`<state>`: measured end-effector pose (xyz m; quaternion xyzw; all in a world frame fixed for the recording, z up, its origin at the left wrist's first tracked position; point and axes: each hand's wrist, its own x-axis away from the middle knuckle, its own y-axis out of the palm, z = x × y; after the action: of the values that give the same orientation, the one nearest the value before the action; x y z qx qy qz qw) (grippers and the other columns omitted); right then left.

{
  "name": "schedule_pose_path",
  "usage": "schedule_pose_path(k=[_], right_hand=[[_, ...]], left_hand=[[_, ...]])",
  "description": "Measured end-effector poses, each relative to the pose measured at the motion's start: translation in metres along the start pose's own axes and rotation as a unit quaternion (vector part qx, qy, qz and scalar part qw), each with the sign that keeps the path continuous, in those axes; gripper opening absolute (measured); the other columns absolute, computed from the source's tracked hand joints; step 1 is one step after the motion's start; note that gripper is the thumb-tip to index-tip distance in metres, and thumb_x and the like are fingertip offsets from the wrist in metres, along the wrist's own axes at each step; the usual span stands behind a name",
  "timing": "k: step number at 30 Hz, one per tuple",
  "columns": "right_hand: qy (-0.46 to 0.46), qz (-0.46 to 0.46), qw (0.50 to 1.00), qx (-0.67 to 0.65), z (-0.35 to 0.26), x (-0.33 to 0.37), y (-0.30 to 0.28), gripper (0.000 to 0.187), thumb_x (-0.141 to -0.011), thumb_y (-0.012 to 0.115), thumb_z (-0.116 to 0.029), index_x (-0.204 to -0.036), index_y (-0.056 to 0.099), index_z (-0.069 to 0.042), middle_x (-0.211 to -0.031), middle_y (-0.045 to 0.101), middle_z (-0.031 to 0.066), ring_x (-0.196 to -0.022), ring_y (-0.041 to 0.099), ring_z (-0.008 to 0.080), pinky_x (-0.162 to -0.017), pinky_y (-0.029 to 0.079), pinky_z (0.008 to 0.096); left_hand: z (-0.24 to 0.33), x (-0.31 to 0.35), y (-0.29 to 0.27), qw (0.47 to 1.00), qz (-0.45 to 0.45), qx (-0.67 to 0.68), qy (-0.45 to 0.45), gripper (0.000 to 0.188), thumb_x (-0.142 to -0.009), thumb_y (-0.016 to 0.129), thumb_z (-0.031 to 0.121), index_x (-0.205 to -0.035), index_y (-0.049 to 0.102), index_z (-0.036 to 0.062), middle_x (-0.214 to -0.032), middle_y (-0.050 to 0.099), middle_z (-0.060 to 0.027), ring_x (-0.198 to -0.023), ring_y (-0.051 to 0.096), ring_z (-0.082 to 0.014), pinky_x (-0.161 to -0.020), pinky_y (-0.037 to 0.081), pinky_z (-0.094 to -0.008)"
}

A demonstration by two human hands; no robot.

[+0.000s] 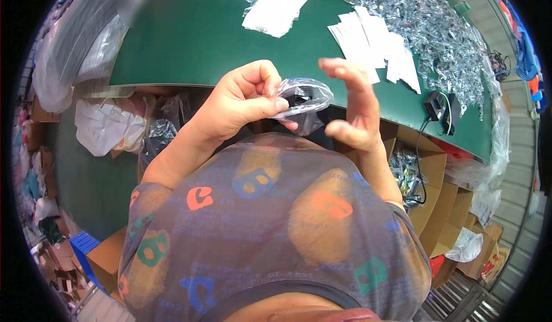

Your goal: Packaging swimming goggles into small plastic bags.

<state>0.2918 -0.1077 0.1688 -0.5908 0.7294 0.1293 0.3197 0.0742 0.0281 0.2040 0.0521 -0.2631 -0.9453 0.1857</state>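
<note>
My left hand (244,95) pinches the edge of a small clear plastic bag (319,94) between thumb and fingers. Something black (299,97) lies inside the bag; its exact kind is hard to make out through the film. The bag is held in front of my chest, at the near edge of the green table (190,52). To the right of the bag, my right hand (359,106) is raised with thumb and fingers apart, and it holds nothing. A small gap separates it from the bag.
Flat white slips (368,37) lie fanned out at the far right, beside a large heap of small clear packets (425,35). More white sheets (276,9) lie at the back. A black corded device (437,108) sits at the right edge, above open cardboard boxes (432,213). A white plastic bag (103,124) is at left.
</note>
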Motion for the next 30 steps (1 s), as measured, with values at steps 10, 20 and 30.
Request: schedule_pose_path(k=[10, 20, 30], right_hand=[[0.163, -0.1, 0.981, -0.019, 0.043, 0.026, 0.054, 0.058, -0.073, 0.09, -0.008, -0.122, 0.058, -0.005, -0.109, 0.06, 0.006, -0.1, 0.06, 0.0175, -0.086, 0.051, 0.0311], [0.109, -0.06, 0.988, 0.088, 0.048, 0.027, 0.057, 0.051, -0.075, 0.085, -0.009, -0.119, 0.06, -0.006, -0.101, 0.06, 0.0109, -0.09, 0.062, 0.0294, -0.077, 0.052, 0.0371], [0.052, -0.086, 0.99, 0.104, 0.069, 0.058, 0.055, 0.07, -0.069, 0.094, -0.021, -0.128, 0.058, -0.005, -0.104, 0.068, 0.0145, -0.089, 0.07, 0.0335, -0.074, 0.058, 0.0403]], left_hand=[[-0.01, 0.018, -0.033, 0.994, 0.049, -0.087, -0.033, 0.021, -0.092, 0.069, -0.005, -0.097, 0.053, 0.0076, -0.088, 0.061, -0.0015, -0.079, 0.07, -0.0143, -0.073, 0.058, -0.0274], [-0.019, 0.014, -0.026, 0.729, -0.047, -0.599, 0.327, 0.043, -0.068, 0.093, 0.028, -0.1, 0.071, 0.0106, -0.147, 0.054, -0.0185, -0.136, 0.052, -0.0384, -0.108, 0.043, -0.05], [-0.025, 0.015, -0.024, 0.861, -0.093, -0.456, 0.204, 0.012, -0.079, 0.084, 0.007, -0.087, 0.075, 0.0061, -0.13, 0.069, -0.0128, -0.133, 0.057, -0.0355, -0.11, 0.045, -0.0473]])
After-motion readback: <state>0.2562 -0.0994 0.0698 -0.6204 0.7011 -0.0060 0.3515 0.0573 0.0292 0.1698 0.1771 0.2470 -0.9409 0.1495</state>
